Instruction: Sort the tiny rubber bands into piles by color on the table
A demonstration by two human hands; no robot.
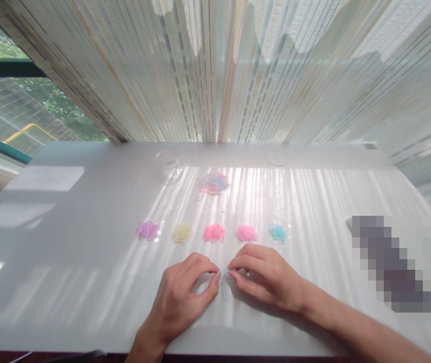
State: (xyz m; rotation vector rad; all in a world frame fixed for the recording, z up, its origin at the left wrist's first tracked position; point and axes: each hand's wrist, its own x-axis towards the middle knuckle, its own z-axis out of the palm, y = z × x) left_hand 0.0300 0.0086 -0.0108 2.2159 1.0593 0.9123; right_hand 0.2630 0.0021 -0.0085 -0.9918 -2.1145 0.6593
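My left hand [185,292] and my right hand [266,277] meet near the front of the white table, thumb and fingers pinched on each. Pale blue rubber bands [224,290], thin and small, lie between the fingertips, with a loop hanging down toward me. How many there are I cannot tell. Just beyond my hands runs a row of small rubber band piles: purple [148,230], yellow [182,233], coral red [213,232], pink [246,232] and teal [277,232]. Behind the row lies a loose mixed-colour pile [213,183].
A clear plastic container [170,169] stands at the back left of the white table [98,217]. A round clear lid [276,158] lies at the back right. At the right is a blurred-out flat object [392,264]. Striped curtains [219,70] hang along the far edge.
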